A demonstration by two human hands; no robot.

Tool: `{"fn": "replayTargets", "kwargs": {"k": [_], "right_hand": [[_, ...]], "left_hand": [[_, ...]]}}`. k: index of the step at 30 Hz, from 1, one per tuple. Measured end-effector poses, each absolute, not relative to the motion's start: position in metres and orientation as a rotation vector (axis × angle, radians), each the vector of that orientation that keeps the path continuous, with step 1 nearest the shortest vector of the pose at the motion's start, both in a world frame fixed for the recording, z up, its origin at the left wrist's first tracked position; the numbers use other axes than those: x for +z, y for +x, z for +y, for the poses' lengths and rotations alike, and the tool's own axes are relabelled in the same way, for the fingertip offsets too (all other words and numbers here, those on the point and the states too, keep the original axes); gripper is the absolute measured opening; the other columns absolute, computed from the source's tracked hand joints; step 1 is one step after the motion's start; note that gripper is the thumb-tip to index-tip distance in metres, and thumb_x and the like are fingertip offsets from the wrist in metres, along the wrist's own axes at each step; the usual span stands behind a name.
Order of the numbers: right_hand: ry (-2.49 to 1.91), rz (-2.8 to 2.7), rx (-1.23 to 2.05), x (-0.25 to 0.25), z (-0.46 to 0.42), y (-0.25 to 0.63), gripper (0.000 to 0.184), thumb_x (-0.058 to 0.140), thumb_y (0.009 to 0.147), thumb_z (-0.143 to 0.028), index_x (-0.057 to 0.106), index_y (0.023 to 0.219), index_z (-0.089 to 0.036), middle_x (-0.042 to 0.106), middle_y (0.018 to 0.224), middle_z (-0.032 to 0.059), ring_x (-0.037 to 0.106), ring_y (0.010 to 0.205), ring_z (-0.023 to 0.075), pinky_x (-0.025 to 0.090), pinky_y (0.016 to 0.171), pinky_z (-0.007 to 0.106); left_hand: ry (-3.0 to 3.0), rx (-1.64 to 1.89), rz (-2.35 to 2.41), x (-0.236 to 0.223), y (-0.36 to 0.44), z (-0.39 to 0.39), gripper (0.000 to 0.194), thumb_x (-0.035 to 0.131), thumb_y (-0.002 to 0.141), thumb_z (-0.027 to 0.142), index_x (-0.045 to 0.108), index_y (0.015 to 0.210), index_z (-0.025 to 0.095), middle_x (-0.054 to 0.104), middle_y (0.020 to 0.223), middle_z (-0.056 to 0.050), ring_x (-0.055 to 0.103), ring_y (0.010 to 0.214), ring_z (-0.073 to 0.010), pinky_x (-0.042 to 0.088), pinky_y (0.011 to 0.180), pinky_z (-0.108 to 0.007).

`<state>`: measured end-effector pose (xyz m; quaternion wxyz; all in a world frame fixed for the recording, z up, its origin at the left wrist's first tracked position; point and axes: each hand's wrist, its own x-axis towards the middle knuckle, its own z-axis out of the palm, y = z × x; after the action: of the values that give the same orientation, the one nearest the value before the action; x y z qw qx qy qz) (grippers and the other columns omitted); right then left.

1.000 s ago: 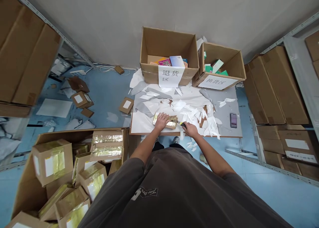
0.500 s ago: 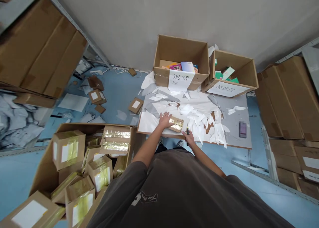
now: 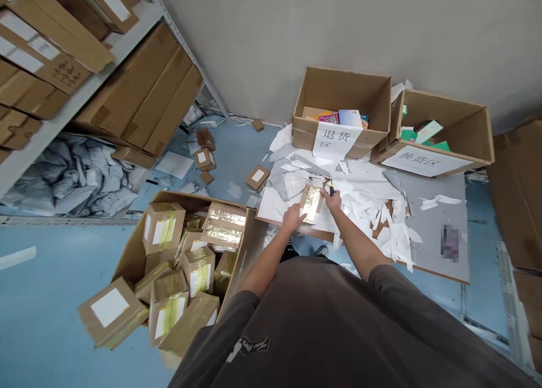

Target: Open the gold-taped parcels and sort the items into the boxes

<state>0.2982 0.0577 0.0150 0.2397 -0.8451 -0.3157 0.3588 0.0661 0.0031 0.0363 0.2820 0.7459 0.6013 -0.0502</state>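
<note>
Blue floor (image 3: 38,309) borders a grey-topped table (image 3: 440,207) strewn with white paper scraps (image 3: 398,235). The left hand (image 3: 292,217) grasps the near left corner of a small rectangular cardboard parcel wrapped in shiny yellowish tape (image 3: 312,200), lying between both hands; beside its right edge, the right hand (image 3: 333,200) clenches a slim black-and-yellow tool (image 3: 332,190).

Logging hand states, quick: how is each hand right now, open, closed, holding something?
Left hand: at the taped box's near-left corner; whether its grip is closed cannot be told.
Right hand: closed, holding a black-handled tool.
</note>
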Motion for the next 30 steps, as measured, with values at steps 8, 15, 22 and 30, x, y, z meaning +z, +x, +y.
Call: {"fn": "replayTargets", "kwargs": {"k": [8,15,22,30], "right_hand": [[-2.245,-0.77,1.169,-0.006,-0.085,0.25,0.058,0.071,0.079,-0.067,0.055,0.114,-0.024,0.075,0.104,0.0074,0.072,0.097,0.0269,0.055,0.078,0.033],[-2.288,-0.898,1.027,-0.014,-0.033,0.284,0.059,0.082,0.073,-0.053,0.056,0.117,-0.023,0.076,0.105,0.009,0.073,0.098,0.028,0.056,0.081,0.035],[-2.283,-0.809,0.951,-0.007,-0.005,0.322,0.057,0.089,0.067,-0.039,0.06,0.113,-0.022,0.077,0.111,0.0122,0.073,0.096,0.0277,0.056,0.078,0.034],[-2.332,-0.874,1.037,-0.009,-0.014,0.301,0.068,0.088,0.07,-0.051,0.055,0.122,-0.023,0.075,0.114,0.0135,0.073,0.106,0.0318,0.055,0.088,0.039]], "left_hand": [[2.492,-0.19,1.053,0.043,0.048,0.051,0.069,0.069,0.088,0.021,0.053,0.153,0.037,0.036,0.172,-0.003,0.04,0.15,-0.0318,0.044,0.115,-0.044],[2.575,-0.224,0.988,0.042,0.084,0.046,0.057,0.079,0.086,0.036,0.062,0.14,0.029,0.037,0.171,-0.01,0.024,0.16,-0.0373,0.034,0.12,-0.052],[2.494,-0.288,1.199,0.056,0.136,0.035,0.066,0.081,0.083,0.054,0.064,0.136,0.018,0.055,0.149,-0.019,0.045,0.141,-0.0377,0.039,0.113,-0.049],[2.569,-0.394,1.055,0.062,0.095,0.037,0.048,0.084,0.084,0.038,0.068,0.128,0.028,0.062,0.132,-0.012,0.049,0.132,-0.0338,0.04,0.108,-0.047]]}}
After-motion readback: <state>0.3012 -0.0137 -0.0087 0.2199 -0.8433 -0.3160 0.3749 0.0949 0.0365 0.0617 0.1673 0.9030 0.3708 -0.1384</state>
